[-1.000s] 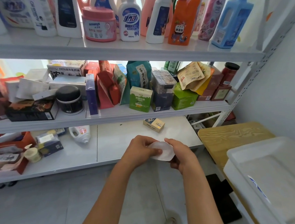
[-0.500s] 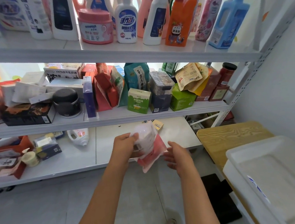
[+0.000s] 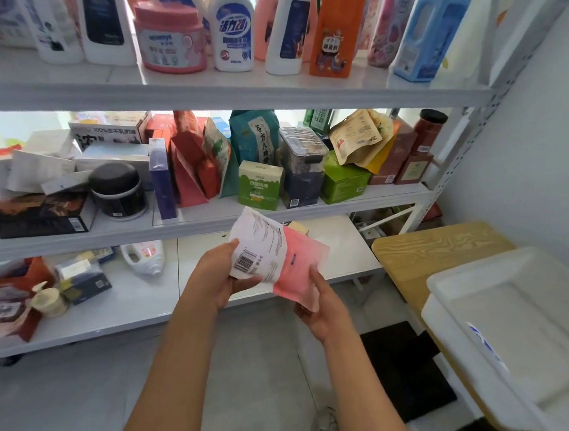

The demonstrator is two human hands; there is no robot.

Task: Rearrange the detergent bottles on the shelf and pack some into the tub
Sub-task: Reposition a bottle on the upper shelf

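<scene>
Above and beyond the fingers: white metal shelf (image 3: 224,93), three tiers, top tier lined with detergent bottles (image 3: 232,27), among them a pink jar (image 3: 171,39), an orange refill pouch (image 3: 334,32) and a blue jug (image 3: 431,27). Middle tier, just past the fingers: boxes, bags, a black jar (image 3: 117,192), a green carton (image 3: 260,186). Right of the fingers and lower: white plastic tub (image 3: 528,338), resting on a wooden tabletop (image 3: 431,254). Lowest tier, left of the fingers: a white bottle (image 3: 144,258) lying on its side. Between both sets of fingers, raised in front of the lowest tier: pink-and-white detergent pouch (image 3: 276,260), tilted, barcode side toward the camera. Left hand (image 3: 219,276) curled round the pouch's white end, thumb on the label. Right hand (image 3: 322,305) pinching the pink lower corner, fingers partly hidden behind it.
</scene>
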